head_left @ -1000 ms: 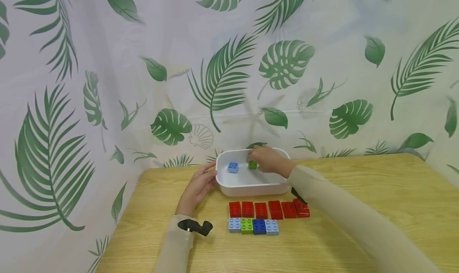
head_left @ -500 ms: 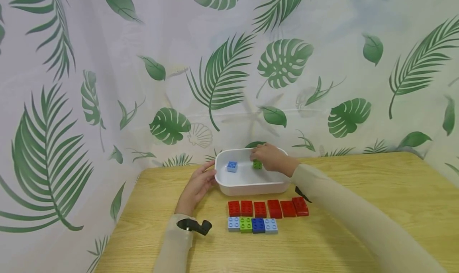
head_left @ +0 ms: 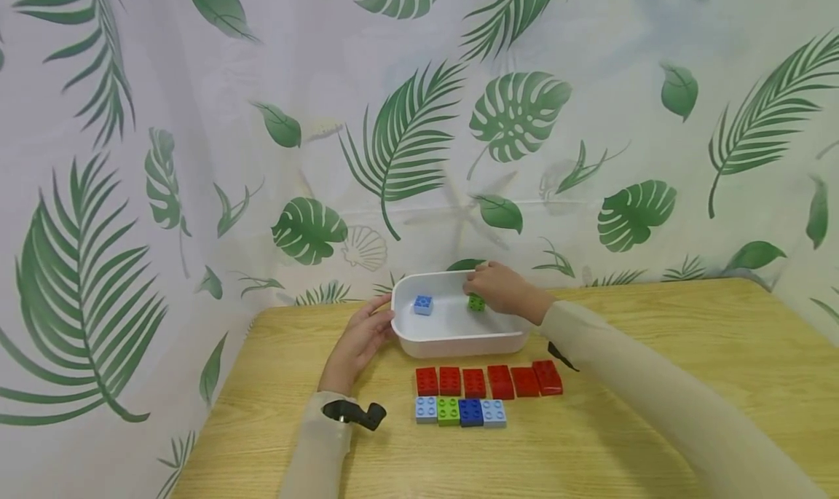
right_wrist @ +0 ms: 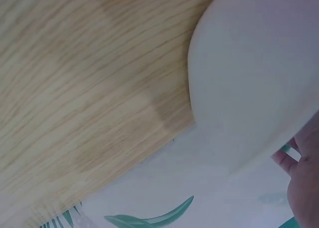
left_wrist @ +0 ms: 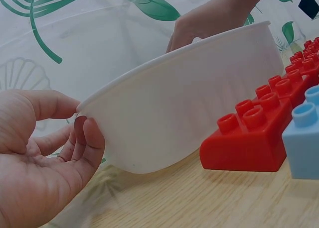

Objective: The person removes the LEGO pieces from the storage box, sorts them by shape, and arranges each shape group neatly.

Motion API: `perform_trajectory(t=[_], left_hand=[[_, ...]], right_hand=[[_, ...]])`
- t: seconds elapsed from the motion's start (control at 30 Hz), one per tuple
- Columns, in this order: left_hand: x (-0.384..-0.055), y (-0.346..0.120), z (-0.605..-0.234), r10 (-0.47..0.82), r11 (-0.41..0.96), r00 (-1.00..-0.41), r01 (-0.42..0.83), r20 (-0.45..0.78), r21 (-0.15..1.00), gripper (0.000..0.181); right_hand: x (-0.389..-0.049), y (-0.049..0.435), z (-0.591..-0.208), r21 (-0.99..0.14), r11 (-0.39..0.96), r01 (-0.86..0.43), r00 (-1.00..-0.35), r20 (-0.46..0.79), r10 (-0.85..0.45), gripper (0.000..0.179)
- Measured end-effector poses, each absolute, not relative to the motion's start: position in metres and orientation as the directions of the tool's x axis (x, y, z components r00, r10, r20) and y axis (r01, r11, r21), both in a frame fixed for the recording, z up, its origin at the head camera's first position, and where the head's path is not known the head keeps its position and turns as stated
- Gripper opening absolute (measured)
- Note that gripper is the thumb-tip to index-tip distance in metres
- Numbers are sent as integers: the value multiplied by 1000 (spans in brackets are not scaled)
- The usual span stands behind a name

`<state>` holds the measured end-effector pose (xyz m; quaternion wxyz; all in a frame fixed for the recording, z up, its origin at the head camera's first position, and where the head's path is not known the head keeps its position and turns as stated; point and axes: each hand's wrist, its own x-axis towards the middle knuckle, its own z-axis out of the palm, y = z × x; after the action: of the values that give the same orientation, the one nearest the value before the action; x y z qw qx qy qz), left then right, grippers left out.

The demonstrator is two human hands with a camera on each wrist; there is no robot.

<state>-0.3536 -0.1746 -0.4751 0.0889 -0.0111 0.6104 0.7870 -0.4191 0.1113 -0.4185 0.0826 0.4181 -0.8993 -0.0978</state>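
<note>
A white plastic tub (head_left: 462,347) stands at the back of the table. At its left end, my left hand (head_left: 359,339) holds the rim; in the left wrist view the fingers (left_wrist: 92,138) curl against the outer wall. My right hand (head_left: 503,292) reaches down into the tub and pinches a green toy building brick (head_left: 476,304), partly covered by the fingers. A light blue brick (head_left: 423,305) lies apart from it, toward the tub's left end. In the right wrist view the tub's wall hides most of the right hand (right_wrist: 305,173).
In front of the tub, several red bricks (head_left: 473,383) lie in a row. Closer to me is a shorter row with a light blue brick (head_left: 426,409), a lime green brick (head_left: 448,411), a dark blue brick (head_left: 470,412) and another light blue brick (head_left: 494,413). A leaf-patterned curtain (head_left: 419,193) hangs behind the table.
My right hand has slid to the right inside the tub, carrying the green brick along, away from the light blue brick. The left hand stays at the tub's left end.
</note>
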Motion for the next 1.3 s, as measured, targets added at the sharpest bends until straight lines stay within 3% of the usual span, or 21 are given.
perform_trajectory(t=[0.3,0.73,0.97,1.3], left_hand=[[-353,-175,-475,130,-237,-983,-156,-127,959,53],[-354,-174,-476,130,-243,-984,-153,-124,958,51],[-355,-175,-477,130,-250,-984,-149,-120,957,53],[-353,-173,-476,140,-240,-983,-149,-118,959,53]], right_hand=[[-408,119,-410,188,633,-751,-625,105,-774,18],[-385,137,-391,-32,658,-753,-646,225,-729,29],[-373,152,-383,-130,622,-772,-627,311,-714,27],[-340,167,-376,-224,650,-726,-687,229,-689,30]])
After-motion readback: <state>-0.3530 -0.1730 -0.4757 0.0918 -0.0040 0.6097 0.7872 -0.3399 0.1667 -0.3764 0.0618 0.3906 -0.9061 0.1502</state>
